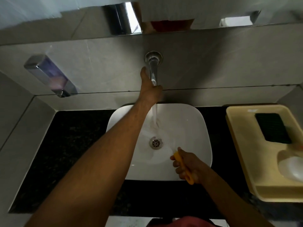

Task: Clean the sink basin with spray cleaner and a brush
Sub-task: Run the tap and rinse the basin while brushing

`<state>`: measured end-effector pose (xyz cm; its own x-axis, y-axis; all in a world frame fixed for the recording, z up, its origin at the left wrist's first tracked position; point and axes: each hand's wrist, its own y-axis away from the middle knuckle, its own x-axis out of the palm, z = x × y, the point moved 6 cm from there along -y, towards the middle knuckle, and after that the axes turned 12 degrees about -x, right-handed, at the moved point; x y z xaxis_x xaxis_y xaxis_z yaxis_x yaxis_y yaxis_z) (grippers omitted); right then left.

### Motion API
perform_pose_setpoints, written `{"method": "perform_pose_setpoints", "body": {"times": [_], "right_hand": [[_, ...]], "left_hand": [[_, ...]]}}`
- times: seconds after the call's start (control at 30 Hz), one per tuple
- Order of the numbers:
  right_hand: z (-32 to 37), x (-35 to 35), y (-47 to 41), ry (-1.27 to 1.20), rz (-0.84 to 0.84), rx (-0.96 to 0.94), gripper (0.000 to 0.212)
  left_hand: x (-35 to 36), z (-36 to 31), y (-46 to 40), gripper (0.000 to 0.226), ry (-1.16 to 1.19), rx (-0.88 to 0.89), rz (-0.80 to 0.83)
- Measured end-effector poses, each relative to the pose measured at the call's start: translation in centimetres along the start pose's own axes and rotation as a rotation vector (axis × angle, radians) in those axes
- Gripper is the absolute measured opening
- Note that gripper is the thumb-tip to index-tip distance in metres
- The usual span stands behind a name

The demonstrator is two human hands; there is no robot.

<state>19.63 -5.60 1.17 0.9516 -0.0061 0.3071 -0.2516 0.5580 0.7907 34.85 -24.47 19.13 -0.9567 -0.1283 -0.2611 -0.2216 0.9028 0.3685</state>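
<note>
A white square sink basin (188,128) sits on a black counter, with a metal drain (156,143) at its middle. Water runs from the chrome wall tap (153,69) into the basin. My left hand (150,86) reaches up and wraps around the tap's spout from below. My right hand (186,164) is over the basin's near right part, closed on the yellow handle of a brush (178,158); the brush head points toward the drain and is blurred. No spray bottle is in view.
A cream plastic tray (242,145) stands on the counter to the right, holding a dark ribbed pad (273,127) and a white rounded object (293,167). A soap dispenser (49,74) hangs on the wall at left. The black counter (73,145) surrounds the basin.
</note>
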Motion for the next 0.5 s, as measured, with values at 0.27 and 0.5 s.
{"method": "perform_pose_setpoints", "body": {"times": [0.27,0.5], "right_hand": [[-0.3,0.3,0.0,-0.039,0.038,-0.004,0.050],[-2.0,0.7,0.1,-0.116,0.086,0.054,0.045]], "left_hand": [[-0.2,0.2,0.0,0.100,-0.023,-0.027,0.037],[-0.1,0.2,-0.2,0.100,-0.033,-0.032,0.020]]}}
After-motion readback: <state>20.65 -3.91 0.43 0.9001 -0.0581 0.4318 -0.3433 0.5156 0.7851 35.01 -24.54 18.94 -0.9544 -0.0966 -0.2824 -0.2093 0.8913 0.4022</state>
